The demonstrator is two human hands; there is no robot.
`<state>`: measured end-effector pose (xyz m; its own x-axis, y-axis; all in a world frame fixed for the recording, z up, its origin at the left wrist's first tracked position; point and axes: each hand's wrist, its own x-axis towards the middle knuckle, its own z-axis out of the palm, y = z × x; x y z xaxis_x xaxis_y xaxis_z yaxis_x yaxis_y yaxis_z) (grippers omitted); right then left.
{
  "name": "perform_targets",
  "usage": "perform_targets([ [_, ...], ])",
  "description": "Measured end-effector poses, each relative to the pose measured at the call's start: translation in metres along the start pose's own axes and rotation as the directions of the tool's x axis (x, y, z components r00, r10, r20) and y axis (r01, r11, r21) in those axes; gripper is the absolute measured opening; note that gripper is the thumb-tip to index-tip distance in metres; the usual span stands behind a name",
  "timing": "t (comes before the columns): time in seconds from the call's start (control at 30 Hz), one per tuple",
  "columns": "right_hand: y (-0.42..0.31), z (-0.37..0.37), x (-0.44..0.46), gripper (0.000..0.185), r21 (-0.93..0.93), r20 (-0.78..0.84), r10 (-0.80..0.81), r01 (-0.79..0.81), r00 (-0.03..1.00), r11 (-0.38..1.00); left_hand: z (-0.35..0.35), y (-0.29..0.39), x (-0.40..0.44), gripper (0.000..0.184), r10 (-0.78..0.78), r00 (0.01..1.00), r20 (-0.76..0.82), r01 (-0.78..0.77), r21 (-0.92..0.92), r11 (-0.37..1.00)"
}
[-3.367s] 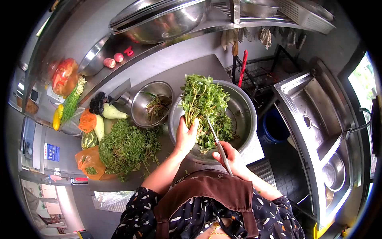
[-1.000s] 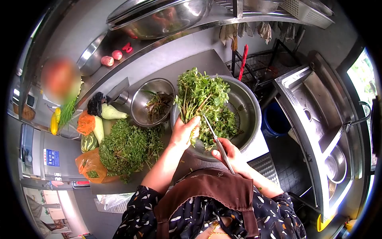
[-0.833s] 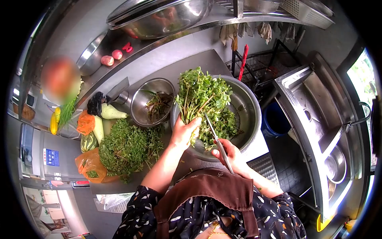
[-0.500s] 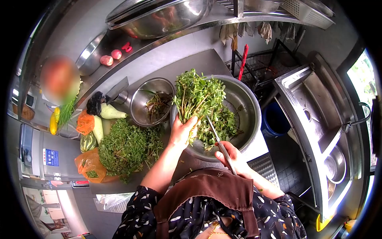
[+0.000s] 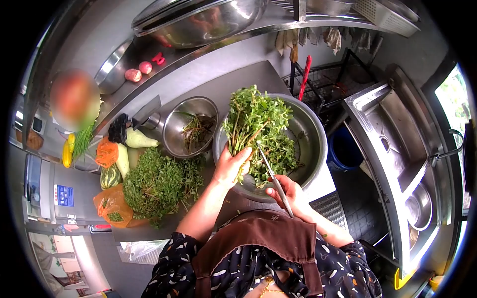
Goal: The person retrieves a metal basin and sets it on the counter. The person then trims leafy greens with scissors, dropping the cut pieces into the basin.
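Note:
A leafy green bunch (image 5: 256,116) is gripped at its stems by my left hand (image 5: 231,166), over the left side of a large metal bowl (image 5: 310,134). My right hand (image 5: 292,197) is closed round the handle of a long thin metal tool (image 5: 272,174), perhaps tongs or a knife; its tip touches the leaves. More cut greens lie in the large bowl under the bunch. To the left, a smaller metal bowl (image 5: 174,136) holds brownish stems. A big heap of greens (image 5: 156,181) rests on the counter at the left.
Left of the heap are an orange bag (image 5: 112,203), a striped squash (image 5: 110,177), pale gourds (image 5: 141,139) and a cleaver (image 5: 148,109). A shelf (image 5: 208,48) with bowls runs across the top. A metal sink (image 5: 392,129) stands at the right, a blue bucket (image 5: 344,151) beside it.
The bunch in my left hand has shifted and tilted slightly to the right over the large bowl. My right hand still holds the tool, its tip moved slightly within the leaves.

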<state>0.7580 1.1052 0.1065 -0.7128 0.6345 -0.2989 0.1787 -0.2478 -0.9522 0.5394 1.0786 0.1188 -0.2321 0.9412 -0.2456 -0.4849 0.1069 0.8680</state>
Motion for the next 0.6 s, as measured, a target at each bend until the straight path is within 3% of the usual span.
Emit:
perform_targets([
  [0.23, 0.002, -0.004, -0.002, 0.057, 0.057, 0.003, -0.004, 0.004, 1.000, 0.998, -0.002, -0.002, 0.002, 0.021, 0.007, 0.989, -0.148, -0.011, -0.025, 1.000],
  [0.37, 0.005, -0.003, 0.005, 0.055, -0.004, -0.013, -0.125, 0.125, 0.992, 0.992, -0.003, -0.002, 0.003, 0.022, 0.008, 0.987, -0.162, -0.013, -0.029, 1.000],
  [0.43, 0.005, -0.003, 0.009, 0.052, 0.009, -0.028, -0.158, 0.158, 0.987, 0.987, -0.001, 0.000, 0.003, 0.023, 0.046, 0.985, -0.166, -0.036, 0.060, 0.998],
  [0.53, 0.003, -0.007, 0.012, 0.051, 0.073, -0.012, -0.094, 0.095, 0.995, 0.993, -0.003, 0.000, 0.002, 0.030, 0.045, 0.986, -0.162, -0.040, 0.033, 0.999],
  [0.6, 0.003, -0.011, 0.012, 0.057, 0.167, 0.002, 0.050, -0.050, 0.999, 0.985, -0.006, 0.000, 0.002, 0.028, 0.044, 0.988, -0.150, -0.039, 0.036, 0.999],
])
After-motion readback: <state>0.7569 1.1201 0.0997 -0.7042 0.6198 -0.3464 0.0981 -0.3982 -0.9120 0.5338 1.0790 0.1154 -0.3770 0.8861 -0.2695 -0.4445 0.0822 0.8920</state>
